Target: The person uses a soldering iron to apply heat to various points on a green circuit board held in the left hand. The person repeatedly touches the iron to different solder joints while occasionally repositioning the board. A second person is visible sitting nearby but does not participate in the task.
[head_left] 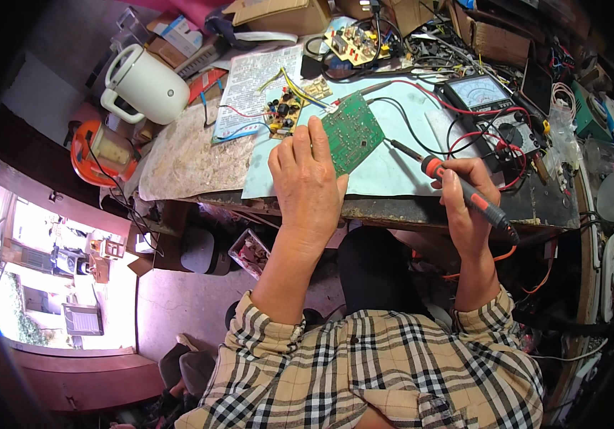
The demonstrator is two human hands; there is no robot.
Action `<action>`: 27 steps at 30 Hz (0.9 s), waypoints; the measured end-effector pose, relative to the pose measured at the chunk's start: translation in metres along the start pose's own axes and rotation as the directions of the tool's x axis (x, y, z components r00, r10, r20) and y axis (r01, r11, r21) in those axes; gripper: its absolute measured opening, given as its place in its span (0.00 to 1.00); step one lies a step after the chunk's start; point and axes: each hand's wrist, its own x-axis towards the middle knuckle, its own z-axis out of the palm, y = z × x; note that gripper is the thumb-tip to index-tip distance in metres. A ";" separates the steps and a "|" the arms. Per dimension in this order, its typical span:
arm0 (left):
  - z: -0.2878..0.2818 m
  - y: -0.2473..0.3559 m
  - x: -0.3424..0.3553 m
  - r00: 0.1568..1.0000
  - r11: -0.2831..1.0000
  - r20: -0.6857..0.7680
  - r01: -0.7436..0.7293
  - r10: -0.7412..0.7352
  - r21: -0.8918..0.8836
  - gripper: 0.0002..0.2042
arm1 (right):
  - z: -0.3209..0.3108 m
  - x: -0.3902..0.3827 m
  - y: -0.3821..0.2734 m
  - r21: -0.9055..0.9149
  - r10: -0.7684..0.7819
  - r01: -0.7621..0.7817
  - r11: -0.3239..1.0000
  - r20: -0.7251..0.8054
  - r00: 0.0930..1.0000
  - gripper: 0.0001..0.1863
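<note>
My left hand grips a green circuit board by its left side, over the pale sheet on the bench. The board is tilted, its soldered face toward me. In my right hand is a soldering iron with a black and red handle. Its tip points left, close to the board's right edge; whether it touches I cannot tell. Behind my left fingers lies a second small board with coloured wires and components. Yellow and blue wires run from there to the green board's top corner.
An analog multimeter with red and black leads lies at the right. A white kettle-shaped jug and an orange container stand at the left. Tangled cables and another component board fill the back. A printed sheet lies beneath the wires.
</note>
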 end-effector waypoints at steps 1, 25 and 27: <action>-0.001 0.000 0.000 1.000 1.000 0.002 0.002 -0.002 0.000 0.46 | 0.000 0.000 0.000 0.001 -0.001 0.001 1.000 -0.003 1.000 0.09; -0.001 0.002 0.000 0.998 0.999 0.060 0.037 -0.035 -0.035 0.46 | 0.004 0.001 -0.001 0.044 0.027 -0.024 0.999 -0.062 0.998 0.06; 0.000 0.002 -0.001 0.998 0.999 0.052 0.034 -0.032 -0.030 0.46 | 0.004 0.001 -0.001 0.047 0.038 -0.035 0.998 -0.063 0.997 0.06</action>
